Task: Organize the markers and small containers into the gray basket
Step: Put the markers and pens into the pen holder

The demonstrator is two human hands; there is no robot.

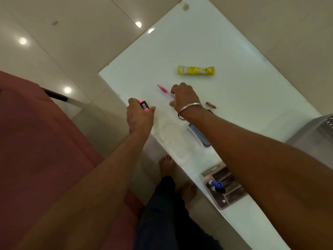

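Observation:
My left hand [139, 117] holds a short pink and black highlighter [144, 105] at the left edge of the white glass table [234, 51]. My right hand [184, 97], with a metal bangle on the wrist, closes its fingers over a pink pen [164, 90] lying on the table. A corner of the gray basket [313, 130] shows at the right edge. A small pinkish organizer tray [224, 204] near the front edge holds a blue-capped marker [217, 184]. A small brown stick-shaped item [211, 104] lies just right of my right wrist.
A yellow packet [196, 70] lies further out on the table. A clear plastic lidded box [180, 145] and a blue-gray flat case [200, 136] sit under my right forearm. A pink sofa [36, 141] stands to the left. My bare feet [167, 165] show below the glass.

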